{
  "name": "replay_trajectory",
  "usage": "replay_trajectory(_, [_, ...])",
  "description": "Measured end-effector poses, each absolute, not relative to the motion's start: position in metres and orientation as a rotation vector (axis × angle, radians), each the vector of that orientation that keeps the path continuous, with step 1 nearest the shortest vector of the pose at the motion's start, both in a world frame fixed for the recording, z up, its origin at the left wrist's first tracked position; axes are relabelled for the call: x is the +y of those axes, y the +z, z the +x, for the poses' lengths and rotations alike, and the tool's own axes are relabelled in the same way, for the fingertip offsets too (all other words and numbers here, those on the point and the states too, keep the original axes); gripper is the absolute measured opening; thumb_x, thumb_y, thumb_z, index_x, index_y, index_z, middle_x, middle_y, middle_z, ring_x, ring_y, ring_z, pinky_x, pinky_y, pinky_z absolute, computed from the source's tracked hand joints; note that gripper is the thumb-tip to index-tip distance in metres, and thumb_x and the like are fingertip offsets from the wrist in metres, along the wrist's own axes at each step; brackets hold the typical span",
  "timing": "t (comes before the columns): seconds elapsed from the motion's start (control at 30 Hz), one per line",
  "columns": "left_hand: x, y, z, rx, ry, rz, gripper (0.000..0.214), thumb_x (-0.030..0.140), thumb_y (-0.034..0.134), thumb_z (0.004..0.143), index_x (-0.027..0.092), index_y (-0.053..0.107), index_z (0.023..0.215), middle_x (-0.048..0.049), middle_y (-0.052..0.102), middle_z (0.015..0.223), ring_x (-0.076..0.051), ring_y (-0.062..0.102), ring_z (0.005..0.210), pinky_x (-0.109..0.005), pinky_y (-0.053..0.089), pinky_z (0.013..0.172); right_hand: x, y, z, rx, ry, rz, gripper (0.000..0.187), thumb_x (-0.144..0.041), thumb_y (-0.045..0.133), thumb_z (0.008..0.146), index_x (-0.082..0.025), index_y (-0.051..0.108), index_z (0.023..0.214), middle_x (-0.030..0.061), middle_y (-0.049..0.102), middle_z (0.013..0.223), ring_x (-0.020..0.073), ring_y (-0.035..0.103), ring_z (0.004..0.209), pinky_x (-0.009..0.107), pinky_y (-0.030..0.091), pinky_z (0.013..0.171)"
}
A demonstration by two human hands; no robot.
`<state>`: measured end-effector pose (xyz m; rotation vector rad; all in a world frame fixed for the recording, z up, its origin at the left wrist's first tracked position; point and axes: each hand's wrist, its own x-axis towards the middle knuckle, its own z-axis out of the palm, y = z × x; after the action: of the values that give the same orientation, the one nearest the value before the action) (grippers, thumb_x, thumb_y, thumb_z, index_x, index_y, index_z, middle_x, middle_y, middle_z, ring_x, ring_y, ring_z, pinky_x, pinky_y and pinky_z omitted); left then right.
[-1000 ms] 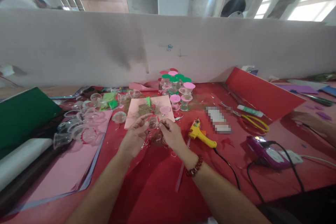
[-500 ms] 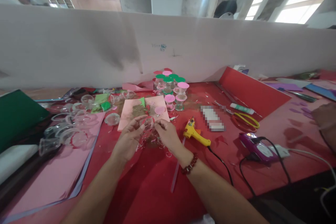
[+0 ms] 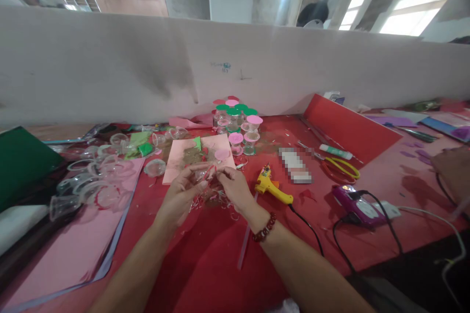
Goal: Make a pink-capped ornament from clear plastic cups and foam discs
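My left hand [image 3: 180,194] holds a small clear plastic cup [image 3: 204,174] with red around its rim, fingers and thumb on its sides. The fingertips of my right hand [image 3: 235,187] pinch at the red edge; whether they grip the cup or a thin red strip is too small to tell. Beyond my hands, a pale pink sheet [image 3: 172,168] carries a brown smudge and a pink paper disc [image 3: 222,155]. Red and white scraps [image 3: 216,199] lie below my fingers. To the right rests a yellow glue gun [image 3: 273,188] with a clear glue stick [image 3: 244,247].
Stacked clear cups topped with green and pink discs [image 3: 254,120] stand at the back. Loose clear cups [image 3: 103,193] cover pink sheets [image 3: 62,264] on the left. Scissors [image 3: 343,168], a glue tube [image 3: 335,151] and a purple power strip [image 3: 362,208] with cords lie right. A white partition [image 3: 128,68] rises behind.
The cup has turned in my hands, so its red rim now shows more edge-on. My right hand stays at the rim. The whole view has shifted slightly.
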<state>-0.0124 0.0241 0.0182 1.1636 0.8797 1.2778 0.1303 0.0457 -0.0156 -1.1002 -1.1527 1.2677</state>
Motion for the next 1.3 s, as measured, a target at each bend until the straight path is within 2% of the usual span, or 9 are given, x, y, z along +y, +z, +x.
replay_trajectory(0.17, [0.025,0.018,-0.011,0.91,1.32,1.232,0.03,0.018,0.078,0.069,0.026,0.073,0.098,-0.0038,0.068,0.113,-0.021,0.059,0.111,-0.03,0.049,0.094,0.042,-0.008,0.129,-1.052,1.392,-1.028,0.014,-0.02,0.052,0.078,-0.02,0.061,0.068,-0.0022,0.067,0.064,0.0144,0.064,0.058,0.026,0.051,0.061])
replay_trajectory(0.43, [0.024,0.015,-0.01,0.916,1.324,1.238,0.031,0.02,0.077,0.071,0.024,0.072,0.101,-0.005,0.066,0.118,-0.023,0.059,0.112,-0.033,0.047,0.096,0.041,-0.007,0.128,-0.994,1.438,-1.057,0.013,-0.017,0.051,0.076,-0.02,0.06,0.067,-0.0023,0.065,0.059,0.0146,0.061,0.051,0.027,0.051,0.054])
replay_trajectory(0.63, [0.025,0.012,-0.011,0.847,1.286,1.084,0.034,0.022,0.075,0.076,0.023,0.068,0.109,-0.0062,0.067,0.118,-0.021,0.06,0.113,-0.033,0.045,0.1,0.038,-0.002,0.127,-0.907,1.496,-1.036,0.013,-0.015,0.049,0.074,-0.02,0.058,0.066,-0.0034,0.063,0.053,0.0127,0.057,0.044,0.025,0.049,0.049])
replay_trajectory(0.77, [0.024,0.012,-0.01,0.814,1.293,1.031,0.034,0.02,0.077,0.074,0.021,0.069,0.106,-0.0062,0.069,0.116,-0.019,0.062,0.11,-0.028,0.05,0.092,0.036,-0.001,0.125,-0.798,1.562,-1.005,0.009,-0.015,0.051,0.071,-0.019,0.058,0.066,-0.0037,0.062,0.052,0.0124,0.056,0.042,0.024,0.048,0.047])
replay_trajectory(0.9, [0.024,0.015,-0.009,0.773,1.288,0.938,0.034,0.017,0.076,0.073,0.021,0.069,0.105,-0.005,0.07,0.111,-0.016,0.067,0.093,-0.024,0.055,0.074,0.036,0.001,0.125,-0.724,1.642,-0.999,0.006,-0.018,0.055,0.07,-0.017,0.06,0.067,-0.0023,0.063,0.052,0.0123,0.058,0.044,0.023,0.048,0.047])
replay_trajectory(0.97, [0.025,0.016,-0.01,0.75,1.305,0.876,0.032,0.014,0.074,0.073,0.022,0.069,0.104,-0.0039,0.07,0.112,-0.015,0.067,0.092,-0.023,0.056,0.073,0.037,0.002,0.126,-0.706,1.645,-1.013,0.004,-0.018,0.057,0.069,-0.017,0.06,0.066,-0.0014,0.063,0.053,0.0113,0.057,0.044,0.022,0.048,0.046])
replay_trajectory(1.1, [0.028,0.013,-0.011,0.704,1.329,0.737,0.034,0.007,0.071,0.072,0.022,0.069,0.102,-0.0027,0.07,0.114,-0.016,0.066,0.104,-0.023,0.055,0.084,0.037,0.001,0.126,-0.672,1.624,-1.03,0.004,-0.019,0.056,0.071,-0.016,0.058,0.068,-0.0024,0.061,0.053,0.0089,0.054,0.042,0.019,0.045,0.044])
replay_trajectory(1.2, [0.031,0.01,-0.011,0.725,1.325,0.646,0.029,0.008,0.07,0.075,0.022,0.068,0.101,-0.0027,0.072,0.111,-0.016,0.068,0.102,-0.026,0.055,0.085,0.036,0.0,0.127,-0.762,1.514,-1.022,0.007,-0.024,0.055,0.076,-0.018,0.058,0.074,-0.0046,0.059,0.055,0.0089,0.054,0.043,0.018,0.044,0.043])
replay_trajectory(1.3, [0.035,0.007,-0.012,0.757,1.356,0.556,0.019,0.014,0.067,0.08,0.02,0.068,0.098,-0.0024,0.073,0.105,-0.016,0.069,0.096,-0.029,0.057,0.085,0.034,-0.003,0.128,-1.011,1.253,-1.036,0.011,-0.025,0.056,0.079,-0.019,0.062,0.086,-0.0023,0.063,0.073,0.0093,0.056,0.048,0.021,0.047,0.045])
